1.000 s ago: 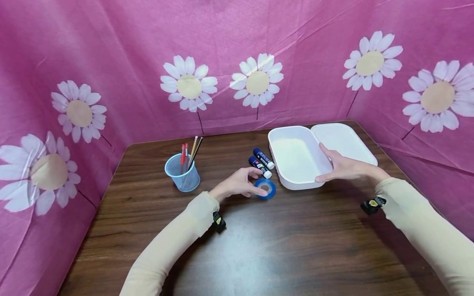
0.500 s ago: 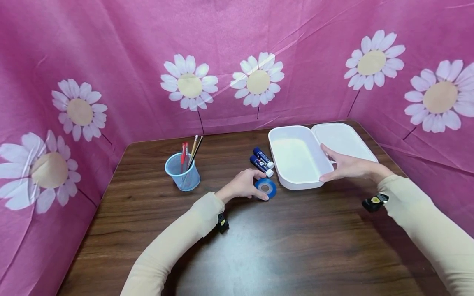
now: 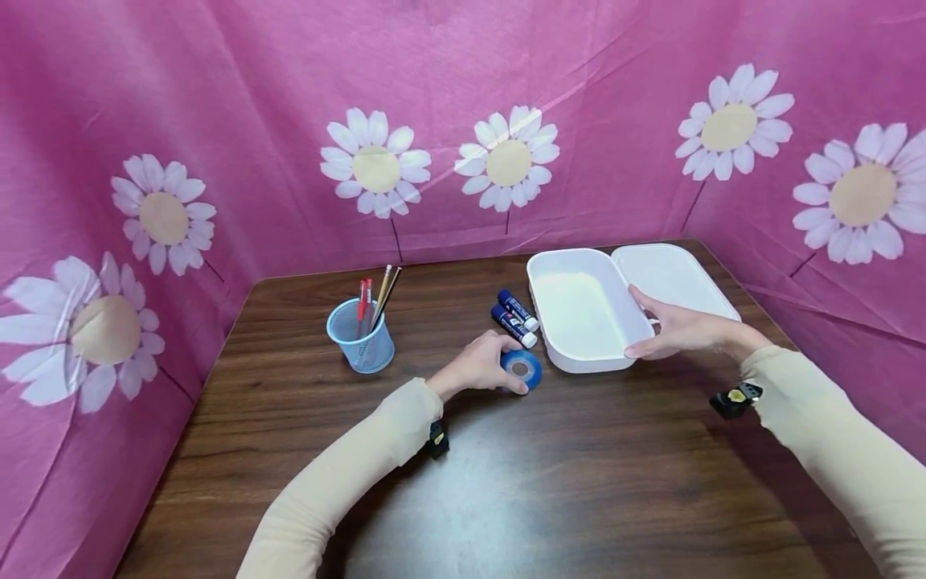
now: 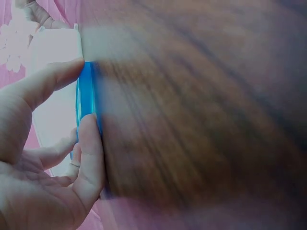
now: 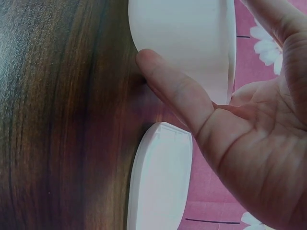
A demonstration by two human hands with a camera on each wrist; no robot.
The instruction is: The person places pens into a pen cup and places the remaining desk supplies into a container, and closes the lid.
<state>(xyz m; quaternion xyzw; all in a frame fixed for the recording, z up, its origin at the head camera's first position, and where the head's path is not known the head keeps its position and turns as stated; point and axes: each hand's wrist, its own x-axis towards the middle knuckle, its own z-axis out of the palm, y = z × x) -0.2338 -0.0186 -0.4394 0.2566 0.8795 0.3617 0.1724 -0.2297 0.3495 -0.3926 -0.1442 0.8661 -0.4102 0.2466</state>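
Two glue sticks lie near the blue tape roll, which the left hand pinches between thumb and fingers at the wooden table; the right hand, thumb and fingers spread wide, touches the right side of the white box.

The blue tubes bear illegible print.

This seems a small work corner, of office or school kind. On the wood-grained counter there are a mesh cup with red pens and a yellow pencil, two glue sticks and a roll of tape, all ordinary stationery. Pink cloth with big printed daisies closes the back and both sides, so I cannot say whether it is inside a home.
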